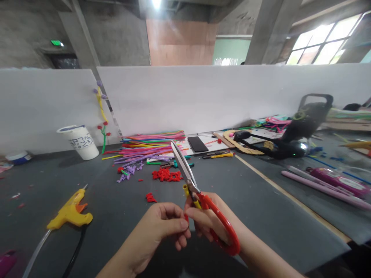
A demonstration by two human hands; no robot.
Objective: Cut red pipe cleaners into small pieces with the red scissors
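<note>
My left hand is closed in a pinch at the near middle of the table, its thumb and forefinger on a small red fuzzy piece. Right beside it, my right hand has its fingertips close to the same piece. The scissors with red handles hang across my right hand, blades pointing up and away. A small yellow-and-black item also shows by those fingers; its kind is unclear. Beyond the hands lie a pile of short red fuzzy pieces and a smaller red clump.
A yellow glue gun with cables lies at left. Purple bits, bundled pipe cleaners, a phone and a yellow cutter are farther back. A white cup stands by the white partition; a black stand is at right.
</note>
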